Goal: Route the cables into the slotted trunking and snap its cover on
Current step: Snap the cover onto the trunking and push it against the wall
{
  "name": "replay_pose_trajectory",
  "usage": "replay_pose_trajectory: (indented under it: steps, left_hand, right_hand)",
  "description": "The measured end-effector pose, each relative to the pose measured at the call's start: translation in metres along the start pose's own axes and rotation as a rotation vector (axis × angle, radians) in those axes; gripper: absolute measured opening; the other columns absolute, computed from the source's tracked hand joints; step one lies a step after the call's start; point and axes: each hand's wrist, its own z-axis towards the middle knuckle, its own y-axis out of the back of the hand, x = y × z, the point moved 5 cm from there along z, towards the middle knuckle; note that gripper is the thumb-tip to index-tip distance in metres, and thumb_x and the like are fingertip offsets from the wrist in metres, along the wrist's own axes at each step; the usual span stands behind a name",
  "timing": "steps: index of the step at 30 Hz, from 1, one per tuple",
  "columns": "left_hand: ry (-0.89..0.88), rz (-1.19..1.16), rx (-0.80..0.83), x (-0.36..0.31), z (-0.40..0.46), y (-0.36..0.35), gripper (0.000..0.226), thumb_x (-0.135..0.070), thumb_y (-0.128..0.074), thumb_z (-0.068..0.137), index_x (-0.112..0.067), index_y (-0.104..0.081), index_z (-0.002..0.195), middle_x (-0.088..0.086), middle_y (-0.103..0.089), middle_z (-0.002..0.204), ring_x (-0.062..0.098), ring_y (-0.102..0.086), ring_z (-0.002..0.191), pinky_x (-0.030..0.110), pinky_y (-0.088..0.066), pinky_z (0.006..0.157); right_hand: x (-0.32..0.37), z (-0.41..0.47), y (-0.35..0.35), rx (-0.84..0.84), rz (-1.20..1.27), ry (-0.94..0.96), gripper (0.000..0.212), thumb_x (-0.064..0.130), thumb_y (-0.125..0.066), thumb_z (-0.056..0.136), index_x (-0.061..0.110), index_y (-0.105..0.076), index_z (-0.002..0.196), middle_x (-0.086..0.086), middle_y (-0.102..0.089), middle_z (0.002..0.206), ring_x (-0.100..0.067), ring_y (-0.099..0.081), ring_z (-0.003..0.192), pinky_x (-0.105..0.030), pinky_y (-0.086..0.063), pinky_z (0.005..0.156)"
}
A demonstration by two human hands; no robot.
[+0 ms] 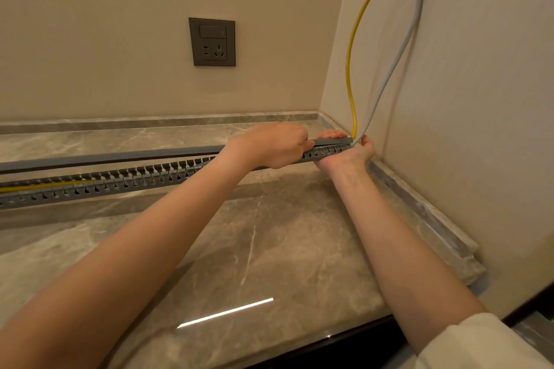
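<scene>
A long grey slotted trunking point(120, 181) lies across the marble counter from the left edge to the right corner. A yellow cable point(356, 39) and a pale grey cable point(401, 51) hang down the right wall and enter its right end; the yellow one shows again inside the channel at the left. The flat grey cover point(114, 156) lies along the trunking's top, raised above it at the left. My left hand point(275, 144) grips the cover near its right end. My right hand point(350, 150) wraps the trunking's right end, fingers over the cover.
A grey wall socket with a switch point(212, 42) sits on the back wall. A low marble upstand point(419, 207) runs along the back and right walls. The counter's dark front edge point(344, 338) is near me.
</scene>
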Motion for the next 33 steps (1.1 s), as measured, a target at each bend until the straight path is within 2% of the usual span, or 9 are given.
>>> replay_pose_trajectory:
  steps: [4,8,13,20,22,24,28,31,33]
  left_hand:
    - [-0.04,0.061,-0.033,-0.003,-0.002,-0.001,0.037,-0.041,-0.031,0.098,-0.01,-0.049,0.086,-0.004,-0.042,0.068,0.018,-0.041,0.062,0.034,-0.031,0.061]
    - [-0.082,0.056,-0.12,-0.006,-0.002,-0.001,0.03,-0.033,-0.034,0.097,-0.013,-0.056,0.097,0.001,-0.051,0.079,0.024,-0.046,0.071,0.034,-0.032,0.06]
    - [-0.088,0.058,-0.227,-0.007,-0.003,0.0,0.026,-0.031,-0.036,0.096,-0.018,-0.059,0.097,-0.001,-0.052,0.076,0.026,-0.048,0.069,0.034,-0.032,0.058]
    - [-0.09,-0.001,-0.16,-0.005,0.0,0.003,0.027,-0.032,-0.035,0.096,-0.019,-0.058,0.095,0.0,-0.058,0.078,0.026,-0.053,0.072,0.036,-0.037,0.062]
    - [-0.083,-0.036,-0.139,-0.004,0.001,0.006,0.028,-0.033,-0.035,0.096,-0.018,-0.057,0.09,0.001,-0.062,0.078,0.021,-0.053,0.065,0.035,-0.037,0.061]
    - [-0.08,-0.052,-0.13,-0.004,0.0,0.008,0.028,-0.032,-0.035,0.096,-0.017,-0.057,0.088,0.001,-0.064,0.078,0.013,-0.05,0.058,0.034,-0.036,0.059]
    - [-0.077,0.002,-0.134,-0.008,-0.004,0.003,0.026,-0.032,-0.034,0.097,-0.019,-0.056,0.093,0.001,-0.059,0.078,0.026,-0.053,0.071,0.038,-0.042,0.062]
    - [-0.11,0.079,-0.21,-0.014,-0.006,-0.001,0.024,-0.029,-0.035,0.097,-0.017,-0.056,0.097,0.001,-0.051,0.075,0.026,-0.047,0.067,0.035,-0.036,0.058]
    - [-0.135,0.116,-0.23,-0.017,-0.008,-0.004,0.025,-0.028,-0.035,0.098,-0.013,-0.055,0.1,0.005,-0.053,0.077,0.027,-0.047,0.067,0.037,-0.035,0.057]
  right_hand:
    - [0.0,0.001,-0.001,0.005,0.002,0.0,0.049,0.053,-0.039,0.083,0.014,-0.039,0.054,0.001,-0.039,0.051,-0.016,-0.037,0.04,-0.019,-0.032,0.046]
    - [-0.001,0.002,-0.001,0.001,0.012,-0.018,0.05,0.054,-0.041,0.082,0.013,-0.041,0.052,0.0,-0.041,0.045,-0.017,-0.04,0.037,-0.02,-0.034,0.047]
    - [0.0,0.002,-0.002,0.023,0.035,-0.03,0.048,0.051,-0.044,0.08,0.014,-0.04,0.051,0.0,-0.041,0.042,-0.017,-0.04,0.034,-0.019,-0.034,0.047]
    - [0.003,0.0,-0.008,0.184,0.065,-0.053,0.049,0.053,-0.043,0.08,0.014,-0.04,0.051,0.0,-0.041,0.042,-0.015,-0.041,0.036,-0.018,-0.034,0.043]
    - [0.004,-0.001,-0.01,0.208,0.066,-0.049,0.053,0.056,-0.041,0.08,0.013,-0.04,0.048,0.0,-0.04,0.043,-0.015,-0.04,0.037,-0.018,-0.034,0.043]
    - [0.003,-0.003,-0.011,0.173,0.061,-0.037,0.055,0.056,-0.041,0.08,0.013,-0.04,0.046,0.0,-0.04,0.043,-0.015,-0.04,0.036,-0.019,-0.033,0.045]
    - [0.004,-0.005,-0.003,-0.03,0.038,0.01,0.05,0.053,-0.043,0.08,0.015,-0.039,0.049,0.002,-0.04,0.041,-0.016,-0.04,0.033,-0.018,-0.033,0.049]
    - [0.008,-0.004,0.0,-0.101,0.024,0.039,0.047,0.052,-0.041,0.08,0.015,-0.038,0.051,0.003,-0.04,0.041,-0.016,-0.038,0.034,-0.018,-0.032,0.051]
    - [0.01,-0.003,0.002,-0.126,0.0,0.047,0.048,0.052,-0.04,0.081,0.016,-0.037,0.049,0.002,-0.039,0.039,-0.016,-0.037,0.033,-0.019,-0.031,0.052]
